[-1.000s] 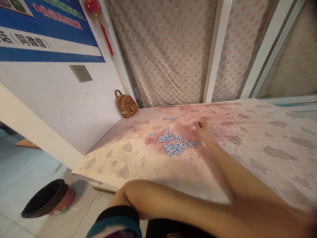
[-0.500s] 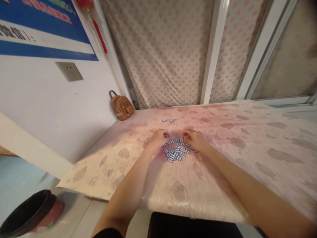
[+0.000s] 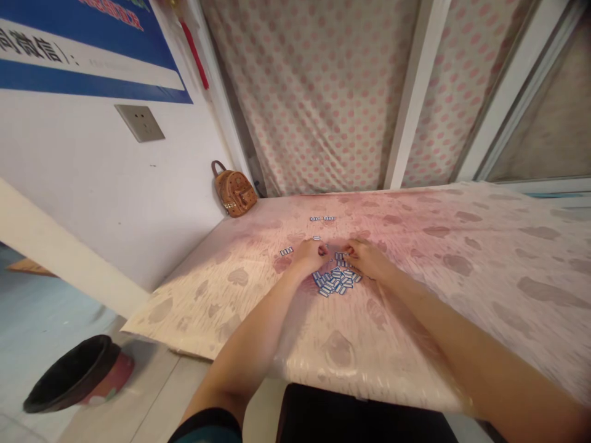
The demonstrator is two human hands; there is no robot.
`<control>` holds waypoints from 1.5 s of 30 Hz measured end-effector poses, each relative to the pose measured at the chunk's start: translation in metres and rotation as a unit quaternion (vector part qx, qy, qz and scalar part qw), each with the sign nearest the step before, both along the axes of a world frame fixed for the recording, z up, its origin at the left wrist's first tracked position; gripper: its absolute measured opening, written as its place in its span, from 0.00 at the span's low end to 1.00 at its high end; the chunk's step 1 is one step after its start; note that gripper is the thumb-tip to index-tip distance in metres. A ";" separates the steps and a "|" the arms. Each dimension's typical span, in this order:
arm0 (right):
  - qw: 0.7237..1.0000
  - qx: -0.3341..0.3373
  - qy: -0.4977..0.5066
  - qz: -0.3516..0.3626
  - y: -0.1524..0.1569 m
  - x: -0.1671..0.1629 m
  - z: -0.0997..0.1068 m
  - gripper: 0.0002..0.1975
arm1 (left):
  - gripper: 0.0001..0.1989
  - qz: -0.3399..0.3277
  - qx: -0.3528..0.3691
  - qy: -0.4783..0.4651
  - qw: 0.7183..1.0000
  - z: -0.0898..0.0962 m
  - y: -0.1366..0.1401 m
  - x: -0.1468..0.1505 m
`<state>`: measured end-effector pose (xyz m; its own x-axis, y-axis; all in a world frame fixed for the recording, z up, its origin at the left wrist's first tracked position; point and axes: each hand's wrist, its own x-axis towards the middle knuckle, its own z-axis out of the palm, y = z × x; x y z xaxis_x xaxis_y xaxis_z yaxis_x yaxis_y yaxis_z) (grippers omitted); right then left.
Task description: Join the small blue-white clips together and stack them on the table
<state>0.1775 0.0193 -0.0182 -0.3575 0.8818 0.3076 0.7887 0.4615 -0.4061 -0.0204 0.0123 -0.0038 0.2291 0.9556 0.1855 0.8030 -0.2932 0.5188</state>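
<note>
Over the middle of the table, my left hand is closed with its fingers curled inward; what they hold, if anything, is too small to make out. My right hand is also closed, its fingertips at a short row of small white tiles with blue edges and partly covering it. Just below both hands lies a loose pile of the same tiles. A short tile row sits left of my left hand, and a single tile lies just beyond it. Farther back are two short rows.
A patterned cloth covers the table. A small brown backpack stands at the back left against the wall. On the floor at left is a dark-lined bin. Dotted curtains hang behind the table.
The view has shifted, moving everything slightly rightward. A single tile now shows beyond my left hand, and the left row is less covered. My right hand now hides a tile row seen earlier.
</note>
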 end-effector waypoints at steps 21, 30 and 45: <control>0.960 0.121 0.168 -0.190 0.003 0.036 0.022 0.11 | 0.24 -0.173 0.086 -0.024 0.981 0.012 -0.022 0.030; 0.959 0.106 0.161 -0.209 -0.004 0.036 0.028 0.12 | 0.36 -0.276 -0.060 0.149 0.947 0.016 -0.055 0.048; 0.960 0.120 0.162 -0.193 -0.005 0.036 0.030 0.11 | 0.33 -0.023 0.002 0.152 0.988 0.016 -0.024 0.018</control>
